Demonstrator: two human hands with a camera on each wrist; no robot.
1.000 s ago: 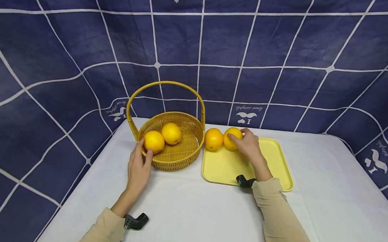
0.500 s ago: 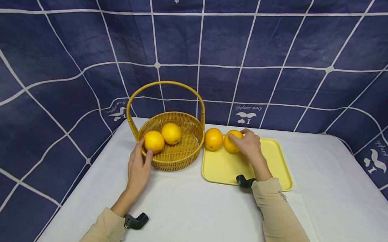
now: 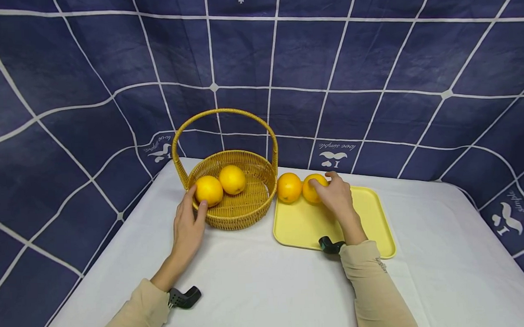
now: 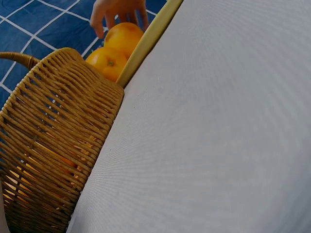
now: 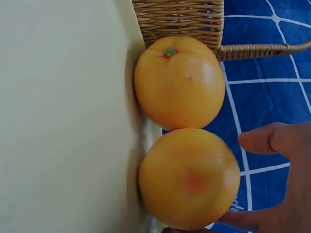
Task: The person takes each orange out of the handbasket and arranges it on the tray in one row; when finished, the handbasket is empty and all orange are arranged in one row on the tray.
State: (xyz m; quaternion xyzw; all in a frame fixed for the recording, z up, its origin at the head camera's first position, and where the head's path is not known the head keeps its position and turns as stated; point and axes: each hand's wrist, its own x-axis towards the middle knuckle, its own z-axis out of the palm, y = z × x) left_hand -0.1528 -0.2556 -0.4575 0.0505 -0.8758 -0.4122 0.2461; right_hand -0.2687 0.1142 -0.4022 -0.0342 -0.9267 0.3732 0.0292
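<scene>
In the head view my left hand (image 3: 187, 231) is at the left rim of a woven basket (image 3: 240, 221), thumb and forefinger curved round an orange (image 3: 212, 190) inside. Another orange (image 3: 232, 179) sits beside it. Two more oranges lie touching at the back edge of a yellow tray: the left one (image 3: 289, 187) is next to the basket, and my right hand (image 3: 339, 199) spreads round the right one (image 3: 310, 192). The right wrist view shows a gap between my right thumb (image 5: 257, 139) and that orange; a fingertip shows at its lower edge. The left wrist view barely catches my left hand.
The yellow tray (image 3: 305, 227) lies right of the basket on a white cloth (image 3: 257, 288). The basket's tall arched handle (image 3: 224, 110) rises over its opening. A dark blue gridded curtain (image 3: 371, 58) hangs close behind. Each wrist wears a small black camera.
The right-hand orange shifted slightly toward me half a second ago and is now back against its neighbour. My left hand and the basket have stayed in place.
</scene>
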